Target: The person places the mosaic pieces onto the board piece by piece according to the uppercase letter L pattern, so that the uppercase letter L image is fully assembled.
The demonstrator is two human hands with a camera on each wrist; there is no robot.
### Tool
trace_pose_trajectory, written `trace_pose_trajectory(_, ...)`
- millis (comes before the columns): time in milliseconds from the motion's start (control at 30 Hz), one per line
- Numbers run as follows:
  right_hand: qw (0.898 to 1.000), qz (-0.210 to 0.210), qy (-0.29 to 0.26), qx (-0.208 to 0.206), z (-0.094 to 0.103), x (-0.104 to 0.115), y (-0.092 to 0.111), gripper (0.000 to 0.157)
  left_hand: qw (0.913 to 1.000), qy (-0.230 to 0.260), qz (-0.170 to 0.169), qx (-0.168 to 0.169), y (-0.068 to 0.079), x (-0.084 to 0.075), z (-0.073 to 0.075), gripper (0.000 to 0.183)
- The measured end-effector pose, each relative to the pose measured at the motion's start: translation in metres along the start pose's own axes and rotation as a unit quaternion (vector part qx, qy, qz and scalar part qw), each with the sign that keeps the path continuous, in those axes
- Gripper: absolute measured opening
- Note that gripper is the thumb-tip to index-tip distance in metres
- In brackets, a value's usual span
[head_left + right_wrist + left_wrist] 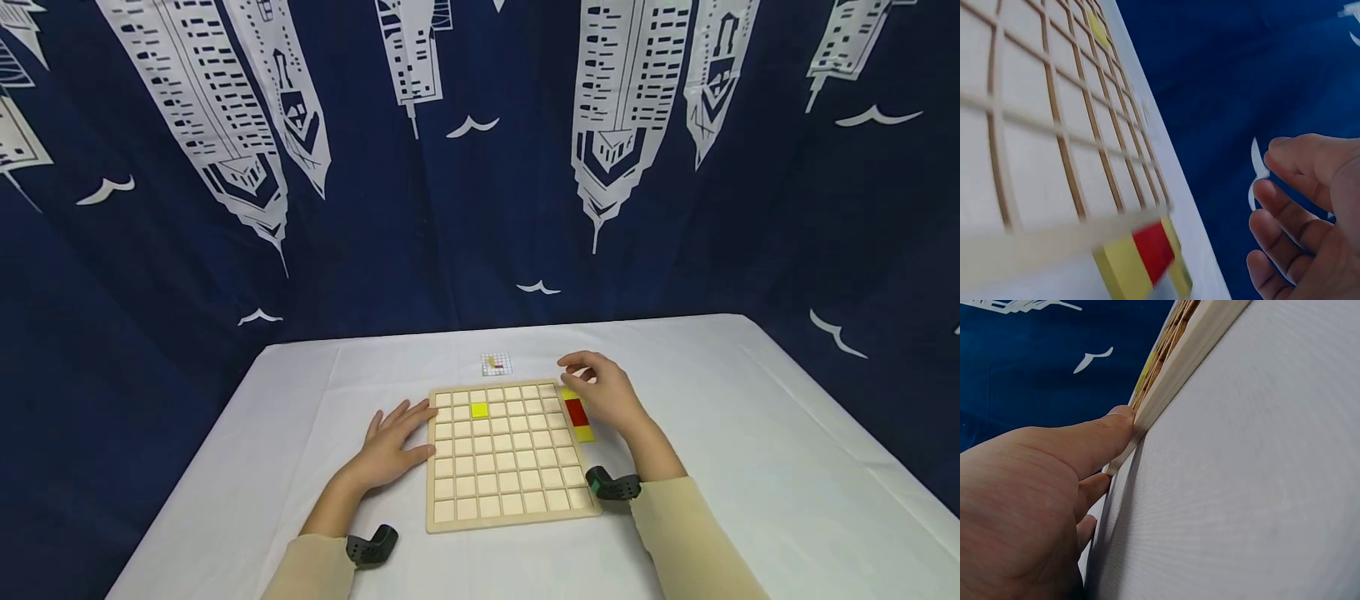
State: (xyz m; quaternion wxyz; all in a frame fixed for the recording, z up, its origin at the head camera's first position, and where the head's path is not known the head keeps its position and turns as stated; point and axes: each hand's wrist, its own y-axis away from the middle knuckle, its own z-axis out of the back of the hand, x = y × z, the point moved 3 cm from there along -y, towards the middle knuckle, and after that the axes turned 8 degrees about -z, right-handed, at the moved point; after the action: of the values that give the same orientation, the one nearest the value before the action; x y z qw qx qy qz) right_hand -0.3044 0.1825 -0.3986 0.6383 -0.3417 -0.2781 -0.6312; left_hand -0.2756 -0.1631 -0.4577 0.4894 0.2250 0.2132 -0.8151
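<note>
A wooden grid board (pixel 513 523) lies on the white table, with one yellow tile (pixel 479 410) in a cell near its far left. My left hand (pixel 390 450) has its fingers spread at the board's left edge; in the left wrist view the thumb (pixel 1100 434) touches the rim. Along the right edge lies a row of tiles: a red tile (pixel 577 412) between a near yellow tile (pixel 584 434) and a far one, partly hidden by my right hand (pixel 606 390). That hand hovers by the far right corner, fingers loosely bent, with nothing visible between them.
Beyond the board lies a small card (pixel 496 364) printed with a grid and a few coloured cells. The white tablecloth (pixel 750 417) reaches back to a dark blue curtain (pixel 465 225) with white buildings and birds. Dark wrist devices (pixel 372 546) sit on both wrists.
</note>
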Motion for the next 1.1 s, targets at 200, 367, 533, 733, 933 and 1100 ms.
trace_pose_trajectory(200, 0.999, -0.032, 0.022, -0.019, 0.010, -0.022, -0.006, 0.027, 1.0000, -0.002, -0.008, -0.004, 0.000, 0.001, 0.000, 0.060)
trace_pose_trajectory(367, 0.998, -0.056, 0.034, 0.002, 0.008, -0.039, -0.009, 0.032, 1.0000, 0.000, -0.005, 0.001, 0.000, 0.002, -0.001, 0.061)
trace_pose_trajectory(533, 0.996, -0.067, 0.060, 0.026, 0.002, -0.051, -0.011, 0.037, 0.9999, 0.002, -0.008, -0.006, 0.000, 0.001, -0.001, 0.060)
trace_pose_trajectory(733, 0.994, -0.050, 0.092, 0.016, -0.004, -0.056, -0.012, 0.036, 0.9999, -0.001, -0.009, -0.011, 0.000, 0.001, -0.001, 0.059)
trace_pose_trajectory(933, 0.993, -0.053, 0.106, 0.004, -0.006, -0.056, -0.011, 0.029, 0.9999, -0.003, -0.010, -0.012, 0.000, -0.001, 0.000, 0.059)
trace_pose_trajectory(1100, 0.992, -0.062, 0.108, 0.004, -0.006, -0.056, -0.010, 0.027, 0.9999, -0.005, -0.006, -0.012, 0.000, -0.001, 0.000, 0.059)
